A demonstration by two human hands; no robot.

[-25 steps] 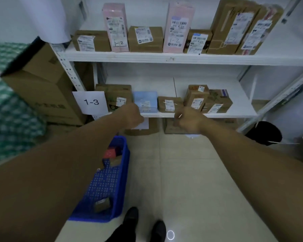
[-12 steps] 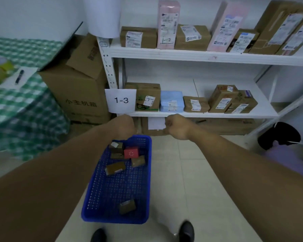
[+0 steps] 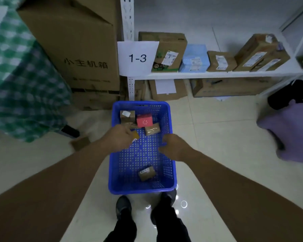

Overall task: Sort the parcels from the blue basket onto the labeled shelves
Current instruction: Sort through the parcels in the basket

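The blue basket (image 3: 142, 190) stands on the floor in front of my feet. Inside it at the far end lie a red box (image 3: 144, 120), a brown parcel with a white label (image 3: 127, 116) and a taped brown parcel (image 3: 152, 129). Another brown parcel (image 3: 146, 173) lies near the front. My left hand (image 3: 119, 138) is down in the basket, closed on a small brown parcel (image 3: 135, 135). Over the basket's right side, my right hand (image 3: 173, 145) hovers with curled fingers and nothing in it. The shelf (image 3: 217, 74) with the "1-3" label (image 3: 137, 58) holds several parcels.
A tall carton (image 3: 77, 49) stands left of the shelf post, beside a green checked cloth (image 3: 21, 88). Cartons (image 3: 168, 89) sit under the shelf. A small cardboard piece (image 3: 80, 143) lies on the floor at left. Purple (image 3: 290, 130) and black (image 3: 287, 95) objects sit at right.
My view has tilted down from the shelves to the basket. Both hands dropped from shelf height into the basket, and my left hand has closed on a small brown parcel.
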